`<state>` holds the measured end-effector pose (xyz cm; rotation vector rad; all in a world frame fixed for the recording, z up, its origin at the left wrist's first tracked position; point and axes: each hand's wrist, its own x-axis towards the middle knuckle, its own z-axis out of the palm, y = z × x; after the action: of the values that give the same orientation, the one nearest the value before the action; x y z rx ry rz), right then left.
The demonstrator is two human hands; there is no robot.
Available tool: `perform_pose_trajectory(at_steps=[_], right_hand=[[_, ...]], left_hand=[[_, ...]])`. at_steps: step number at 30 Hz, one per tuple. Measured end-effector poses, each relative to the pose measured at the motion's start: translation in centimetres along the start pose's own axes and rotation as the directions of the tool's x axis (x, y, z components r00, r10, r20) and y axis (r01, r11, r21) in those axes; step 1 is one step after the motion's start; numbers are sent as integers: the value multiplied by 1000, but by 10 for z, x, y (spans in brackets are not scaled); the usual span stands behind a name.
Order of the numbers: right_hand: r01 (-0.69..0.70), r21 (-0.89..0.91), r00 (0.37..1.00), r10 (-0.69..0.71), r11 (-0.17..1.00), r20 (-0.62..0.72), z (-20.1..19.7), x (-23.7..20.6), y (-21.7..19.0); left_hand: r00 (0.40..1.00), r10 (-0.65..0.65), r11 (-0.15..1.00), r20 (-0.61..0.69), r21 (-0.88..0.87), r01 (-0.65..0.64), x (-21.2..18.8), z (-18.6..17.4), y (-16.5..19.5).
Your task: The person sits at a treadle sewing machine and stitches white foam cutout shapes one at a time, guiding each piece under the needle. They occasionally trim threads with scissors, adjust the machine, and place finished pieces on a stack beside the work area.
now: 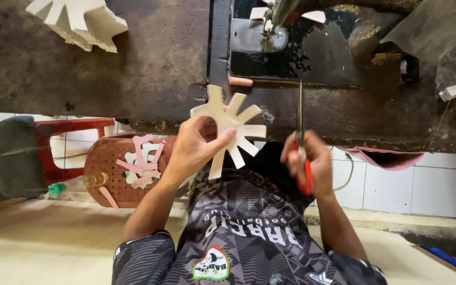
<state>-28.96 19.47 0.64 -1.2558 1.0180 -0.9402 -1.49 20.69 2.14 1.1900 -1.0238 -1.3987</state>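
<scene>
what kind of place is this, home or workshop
Likely a small sewing workshop: a sewing machine sits on a worn worktable, stacks of cut spoked pieces lie on it, and the right hand holds scissors.

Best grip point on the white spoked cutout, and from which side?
Grip the white spoked cutout at its solid inner rim by the notch, coming from the left as the left hand does. Its spokes look thin and floppy, and the right hand holds scissors on the other side.

We see a dark old table (133, 63), white wall tiles (397, 184), a pale floor (43, 248) and a red stool (69, 129).
</scene>
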Motion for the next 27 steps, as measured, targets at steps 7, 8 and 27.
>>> perform_pose_trajectory(at_steps=[7,8,27], right_hand=[[-132,-54,921,143,990,363,9,-20,0],[-107,-31,925,111,994,362,11,-19,0],[-29,-96,991,42,995,131,-2,-19,24]], left_hand=[[995,6,997,97,73,-14,-1,1,3],[993,-1,997,115,79,-8,-2,3,2],[973,-37,993,229,119,10,4,9,18]])
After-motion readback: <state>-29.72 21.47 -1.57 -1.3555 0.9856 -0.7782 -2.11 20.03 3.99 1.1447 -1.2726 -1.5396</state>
